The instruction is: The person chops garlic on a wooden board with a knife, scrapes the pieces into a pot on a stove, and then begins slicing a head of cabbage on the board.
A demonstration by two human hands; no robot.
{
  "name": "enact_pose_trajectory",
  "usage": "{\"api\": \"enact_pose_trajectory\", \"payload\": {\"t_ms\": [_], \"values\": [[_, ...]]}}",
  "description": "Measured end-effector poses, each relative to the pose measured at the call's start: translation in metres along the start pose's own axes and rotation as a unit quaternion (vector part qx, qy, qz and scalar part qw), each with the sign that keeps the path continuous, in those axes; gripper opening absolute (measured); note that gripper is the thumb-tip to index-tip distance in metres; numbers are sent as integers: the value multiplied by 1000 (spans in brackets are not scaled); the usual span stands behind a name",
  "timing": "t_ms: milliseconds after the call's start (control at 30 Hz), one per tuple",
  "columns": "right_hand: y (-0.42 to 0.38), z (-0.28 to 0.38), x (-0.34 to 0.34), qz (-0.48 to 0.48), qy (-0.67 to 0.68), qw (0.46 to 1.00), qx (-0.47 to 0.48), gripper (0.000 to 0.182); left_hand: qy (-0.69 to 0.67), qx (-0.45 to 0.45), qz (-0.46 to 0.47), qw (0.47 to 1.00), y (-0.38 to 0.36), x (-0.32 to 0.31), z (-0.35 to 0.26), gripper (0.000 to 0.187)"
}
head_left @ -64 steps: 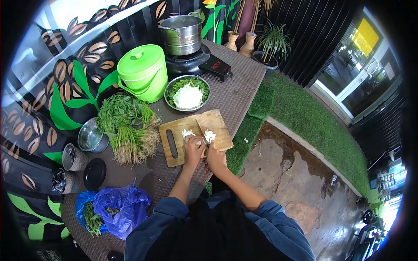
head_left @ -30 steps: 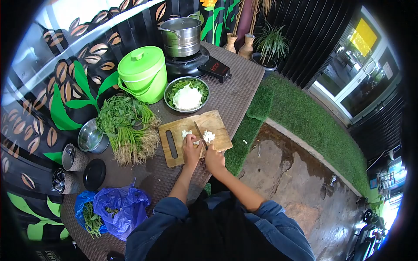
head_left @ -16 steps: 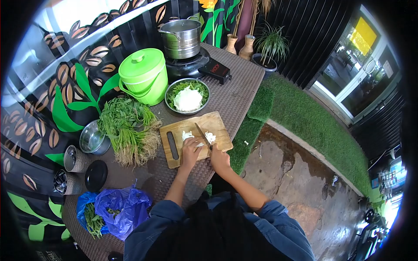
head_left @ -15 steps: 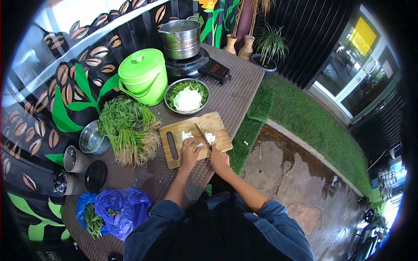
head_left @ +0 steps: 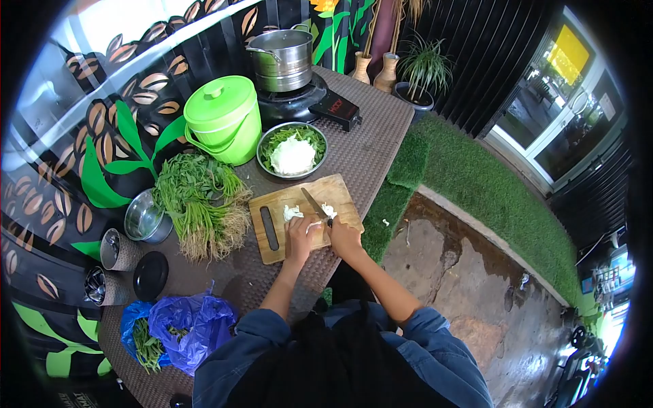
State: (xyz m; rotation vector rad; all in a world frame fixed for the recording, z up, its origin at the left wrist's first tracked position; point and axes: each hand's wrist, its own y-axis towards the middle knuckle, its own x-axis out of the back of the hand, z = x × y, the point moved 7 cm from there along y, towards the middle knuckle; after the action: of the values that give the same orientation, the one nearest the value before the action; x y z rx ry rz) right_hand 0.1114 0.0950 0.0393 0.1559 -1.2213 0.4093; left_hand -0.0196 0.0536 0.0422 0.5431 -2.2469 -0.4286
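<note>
On a wooden cutting board with a slot handle, my right hand grips a kitchen knife. Its blade slants toward the upper left, between two small piles of white chopped pieces. My left hand is closed at the board's middle, its fingertips on a small white piece of food beside the knife. The kind of white food is too small to tell. Just beyond the board stands a metal bowl with cut greens and a white mound on top.
A bunch of rooted leafy greens lies left of the board. Behind are a lidded green bucket and a steel pot on a black stove. Left stand an empty metal bowl, cutlery holders and purple bags.
The knife and my right hand have shifted slightly, the blade tip tilting a little further left and up. My left hand stays at nearly the same place.
</note>
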Motion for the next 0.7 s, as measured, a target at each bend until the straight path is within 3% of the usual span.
{"api": "enact_pose_trajectory", "payload": {"t_ms": [67, 233, 433, 500, 533, 700], "values": [[2, 4, 6, -6, -17, 1000, 13, 31, -12, -69, -43, 997, -1, -1, -2, 11], [-1, 14, 16, 23, -53, 998, 36, 28, -31, -74, -58, 995, -4, 4, -8, 10], [-18, 9, -19, -53, -52, 997, -11, 21, -7, -78, -53, 996, -5, 4, -5, 12], [-28, 19, -15, -233, -122, 964, 49, 17, -6, -70, -50, 996, -6, 2, -4, 13], [-21, 13, -23, -127, -68, 990, -1, 16, -7, -71, -51, 996, -6, 3, -4, 12], [0, 8, -2, -46, -45, 997, 37, 20, -28, -63, -51, 996, -4, 2, -4, 11]]}}
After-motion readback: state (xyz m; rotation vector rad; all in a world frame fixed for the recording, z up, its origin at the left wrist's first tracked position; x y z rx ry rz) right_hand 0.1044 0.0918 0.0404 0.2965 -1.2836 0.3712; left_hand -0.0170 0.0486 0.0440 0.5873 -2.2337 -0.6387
